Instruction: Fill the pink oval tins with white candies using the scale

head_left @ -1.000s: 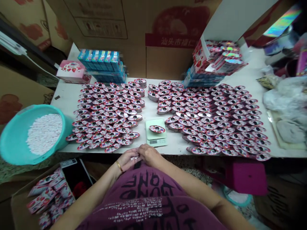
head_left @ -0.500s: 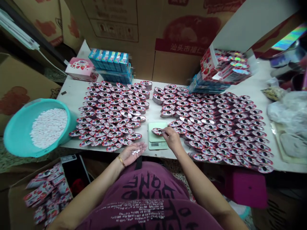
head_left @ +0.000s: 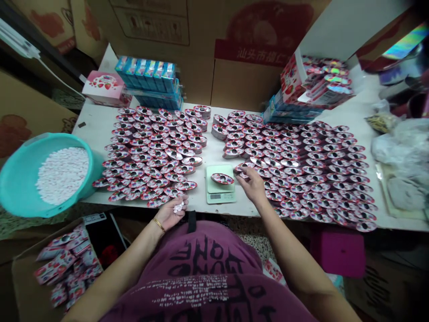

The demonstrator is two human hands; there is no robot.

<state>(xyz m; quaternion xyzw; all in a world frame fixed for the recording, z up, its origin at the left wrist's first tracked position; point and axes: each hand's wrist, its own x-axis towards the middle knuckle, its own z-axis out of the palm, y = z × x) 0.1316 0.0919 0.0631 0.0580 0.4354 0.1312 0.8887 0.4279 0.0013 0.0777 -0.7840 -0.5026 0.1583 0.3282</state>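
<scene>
My left hand (head_left: 172, 210) is cupped palm up at the table's front edge, with several small white tablets (head_left: 178, 207) in it. Just right of the scale, my right hand (head_left: 252, 184) has thumb and fingers bent around the near end of a packet, which the hand partly hides. A red and white packet (head_left: 222, 179) with an oval top rests on the pale green kitchen scale (head_left: 221, 197), untouched by either hand. Rows of similar upright packets with dark round openings stand to the left (head_left: 147, 157) and right (head_left: 311, 172).
A turquoise basin (head_left: 95, 167) of white tablets stands at the left. Blue cartons (head_left: 147, 76) and a pink box (head_left: 104, 87) are at the back left; an open strawberry box (head_left: 295, 80) is at the back right. Plastic bags (head_left: 398, 150) lie far right.
My right hand has let go of the packet on the scale and moved right to another packet. My left hand has shifted left, its fingers curling more around the tablets.
</scene>
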